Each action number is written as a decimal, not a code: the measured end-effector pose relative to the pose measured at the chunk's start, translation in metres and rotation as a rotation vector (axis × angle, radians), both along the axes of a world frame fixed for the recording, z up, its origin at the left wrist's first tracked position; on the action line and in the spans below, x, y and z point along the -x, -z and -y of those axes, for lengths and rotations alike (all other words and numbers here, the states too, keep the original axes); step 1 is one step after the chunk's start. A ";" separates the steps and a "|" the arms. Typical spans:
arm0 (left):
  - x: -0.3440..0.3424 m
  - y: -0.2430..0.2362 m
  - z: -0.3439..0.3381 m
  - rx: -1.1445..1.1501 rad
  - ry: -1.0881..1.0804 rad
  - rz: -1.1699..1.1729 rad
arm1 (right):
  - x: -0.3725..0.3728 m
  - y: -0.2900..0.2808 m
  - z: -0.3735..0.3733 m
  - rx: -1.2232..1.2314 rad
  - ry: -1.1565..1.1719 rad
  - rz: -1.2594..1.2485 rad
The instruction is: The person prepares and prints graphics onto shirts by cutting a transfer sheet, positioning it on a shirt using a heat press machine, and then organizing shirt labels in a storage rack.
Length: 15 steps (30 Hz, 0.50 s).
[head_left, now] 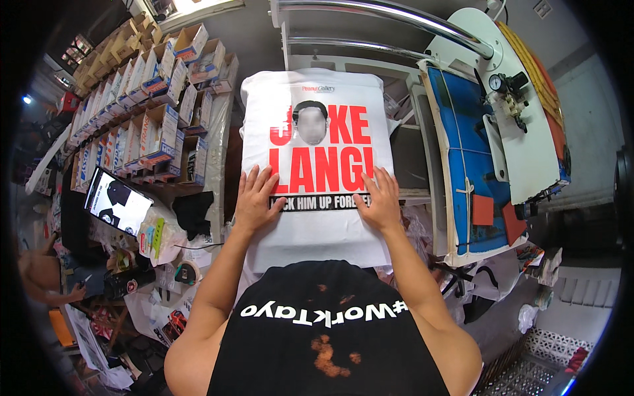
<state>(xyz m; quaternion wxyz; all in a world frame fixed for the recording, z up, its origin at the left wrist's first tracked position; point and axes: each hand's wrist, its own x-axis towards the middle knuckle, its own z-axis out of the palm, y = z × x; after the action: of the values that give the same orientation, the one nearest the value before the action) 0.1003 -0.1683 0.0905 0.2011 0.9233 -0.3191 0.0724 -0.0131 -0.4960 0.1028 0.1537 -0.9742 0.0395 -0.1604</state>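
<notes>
A white T-shirt (310, 232) lies spread over a flat board in front of me. It bears a print (321, 168) with large red letters, a grey picture of a head and a black band below. Part of the print near the left letters has a glossy sheen. My left hand (256, 200) rests flat on the left edge of the print, fingers stretched forward. At the opposite edge my right hand (380, 200) lies flat in the same way, thumb pointing inward. Neither hand grips anything.
Rows of small cardboard boxes (158, 135) stand on the left, above a lit screen (117, 203) and plastic bags. A machine with a blue panel (470, 165), a pressure gauge (498, 82) and chrome bars (389, 14) flanks the right and back. Another person's arm (56, 298) shows far left.
</notes>
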 end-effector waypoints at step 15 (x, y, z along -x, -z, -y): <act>-0.002 0.002 0.000 -0.015 0.012 0.027 | 0.000 0.002 0.002 -0.003 -0.012 0.017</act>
<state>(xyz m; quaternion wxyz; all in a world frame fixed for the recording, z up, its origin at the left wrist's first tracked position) 0.1023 -0.1687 0.0883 0.1904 0.9218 -0.3277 0.0815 -0.0127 -0.4978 0.1003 0.1562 -0.9728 0.0326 -0.1679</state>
